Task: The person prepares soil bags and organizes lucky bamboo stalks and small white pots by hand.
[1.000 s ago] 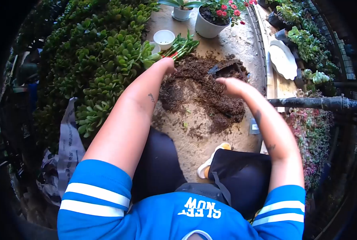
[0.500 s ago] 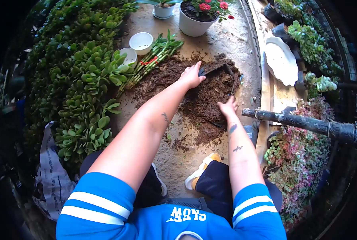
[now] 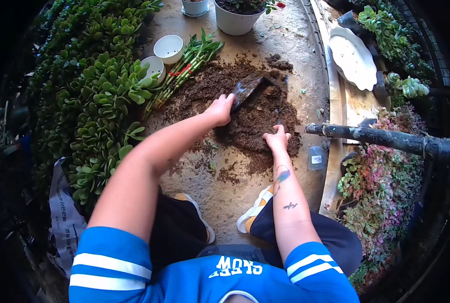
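A black plastic container [image 3: 247, 87], smeared with soil, is tipped up over a spread of dark brown soil [image 3: 197, 91] on the ground. Its exact kind is hard to make out, as soil covers much of it. My left hand [image 3: 221, 109] grips its near left edge, fingertips partly hidden behind it. On the right, my right hand [image 3: 277, 139] is closed at the container's other side, low over the soil, with a thin dark edge showing at its fingers.
Cut green bamboo stalks [image 3: 177, 81] tied with red lie left of the soil, beside two white bowl-like pots [image 3: 168, 49]. A white planter [image 3: 237, 20] stands behind. Bushy succulents [image 3: 104, 101] line the left. A black pipe [image 3: 381, 141] juts in from the right, near a white scalloped dish [image 3: 353, 58].
My left hand has come back toward me and left, lifting the container's edge so its soil-covered side shows. My right hand has shifted slightly left and nearer. The camera view has moved a little.
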{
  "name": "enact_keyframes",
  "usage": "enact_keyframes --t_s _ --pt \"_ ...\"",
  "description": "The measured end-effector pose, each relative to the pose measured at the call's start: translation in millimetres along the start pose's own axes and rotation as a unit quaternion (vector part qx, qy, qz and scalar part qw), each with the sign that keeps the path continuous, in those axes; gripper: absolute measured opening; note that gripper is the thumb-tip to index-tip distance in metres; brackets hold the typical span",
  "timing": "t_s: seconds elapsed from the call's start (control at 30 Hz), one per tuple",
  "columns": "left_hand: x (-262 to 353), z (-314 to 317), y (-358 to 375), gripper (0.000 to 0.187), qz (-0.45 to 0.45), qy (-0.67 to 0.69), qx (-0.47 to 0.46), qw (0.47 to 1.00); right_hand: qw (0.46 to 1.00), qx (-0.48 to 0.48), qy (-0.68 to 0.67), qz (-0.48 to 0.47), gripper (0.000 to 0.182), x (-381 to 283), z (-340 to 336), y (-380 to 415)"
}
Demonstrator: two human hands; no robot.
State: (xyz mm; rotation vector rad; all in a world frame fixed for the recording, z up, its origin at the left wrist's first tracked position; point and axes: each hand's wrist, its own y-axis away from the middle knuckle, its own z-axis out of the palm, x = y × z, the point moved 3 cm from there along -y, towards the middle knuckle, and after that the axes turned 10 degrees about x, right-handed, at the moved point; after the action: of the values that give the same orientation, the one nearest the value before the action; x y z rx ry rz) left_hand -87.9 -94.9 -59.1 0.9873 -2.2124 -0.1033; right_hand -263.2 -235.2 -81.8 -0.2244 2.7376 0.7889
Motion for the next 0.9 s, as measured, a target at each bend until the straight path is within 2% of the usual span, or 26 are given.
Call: enact_keyframes --t_s 0.03,0.07,0.13,0.17,0.2,0.27,0.3,0.33,0.37,0.4,0.47,0.53,0.57,0.6,0.63,0.67,0.7,0.73,0.8,0.83,0.87,0.9 --pt "-6.9 -0.4 10.1 0.045 0.007 0.002 -0.018 1.000 0.999 -0.006 0.026 -0.018 0.051 -6.3 -2.5 3.0" --pt "-14.8 -0.1 22.7 0.044 0.005 0.012 -0.042 0.999 0.999 -0.007 0.024 -0.020 0.051 -8.1 -5.0 0.3" --pt "-27.5 -4.7 53.5 0.044 -0.002 0.026 -0.082 0.996 0.987 -0.077 0.084 -0.115 0.046 -19.3 -7.2 -1.6" --pt "-34.2 -5.3 69.3 0.045 -0.033 0.042 -0.102 0.993 0.985 -0.064 0.059 -0.149 0.040 -26.9 -11.3 1.3" --pt "-44.4 -0.7 82.2 0.046 -0.039 0.036 -0.129 0.990 0.976 -0.074 0.038 -0.201 0.042 -39.3 -17.3 8.8" --pt "-44.3 -8.0 103.6 0.055 -0.109 0.025 -0.239 0.964 0.946 -0.152 -0.020 -0.286 0.051 -65.0 -13.8 28.5" --pt "-52.1 -3.7 107.3 0.059 -0.108 0.004 -0.226 0.968 0.936 -0.263 -0.071 -0.224 0.057 -75.0 -17.2 47.0" --pt "-50.4 -10.7 105.4 0.066 -0.167 -0.001 -0.243 0.956 0.909 -0.366 -0.122 -0.157 0.062 -82.2 -18.9 61.8" --pt "-47.4 -21.0 96.5 0.065 -0.148 -0.020 -0.184 0.972 0.924 -0.324 -0.147 -0.143 0.068 -79.9 -19.9 59.1" --pt "-46.5 -29.6 85.5 0.065 -0.128 -0.039 -0.125 0.983 0.938 -0.284 -0.155 -0.125 0.060 -74.5 -20.3 52.4" --pt "-48.7 -44.6 57.6 0.058 -0.070 -0.015 -0.015 0.997 0.964 -0.255 0.032 -0.068 0.052 -50.9 -24.5 36.0" --pt "-58.5 -44.0 30.4 0.059 -0.022 0.026 0.026 0.999 0.926 -0.308 0.211 0.056 0.043 -8.1 -11.2 23.4" --pt "-59.3 -40.7 24.9 0.059 -0.021 0.029 0.028 0.999 0.931 -0.309 0.169 0.094 0.042 10.8 -4.2 30.5" --pt "-59.9 -36.1 20.1 0.061 -0.058 0.051 0.000 0.997 0.934 -0.308 0.126 0.130 0.042 32.6 0.6 40.9" --pt "-60.9 -29.5 17.1 0.063 -0.094 0.072 -0.028 0.993 0.954 -0.255 -0.017 0.158 0.048 49.2 9.6 50.5" --pt "-64.1 -17.9 15.1 0.071 -0.109 0.121 -0.026 0.986 0.950 -0.197 -0.160 0.182 0.055 62.2 19.9 60.9" --pt "-57.7 -19.0 20.1 0.071 -0.107 0.125 -0.041 0.986 0.926 -0.143 -0.255 0.237 0.056 72.2 27.8 66.5" --pt "-52.6 -19.9 25.4 0.070 -0.105 0.128 -0.058 0.985 0.903 -0.150 -0.307 0.262 0.039 80.3 35.0 66.5" --pt "-56.3 -17.9 24.8 0.070 -0.098 0.102 -0.053 0.988 0.786 -0.274 -0.461 0.308 0.025 87.9 50.2 75.6" --pt "-59.0 -16.2 24.6 0.069 -0.095 0.075 -0.048 0.992 0.765 -0.275 -0.487 0.319 0.018 85.6 55.6 81.7" --pt "-61.4 -15.0 24.5 0.064 -0.090 0.082 -0.038 0.992 0.783 -0.270 -0.473 0.301 0.022 87.4 65.9 82.4" --pt "-59.1 -18.0 25.1 0.064 -0.069 0.028 -0.079 0.994 0.830 -0.228 -0.416 0.294 0.023 79.0 64.6 88.8"
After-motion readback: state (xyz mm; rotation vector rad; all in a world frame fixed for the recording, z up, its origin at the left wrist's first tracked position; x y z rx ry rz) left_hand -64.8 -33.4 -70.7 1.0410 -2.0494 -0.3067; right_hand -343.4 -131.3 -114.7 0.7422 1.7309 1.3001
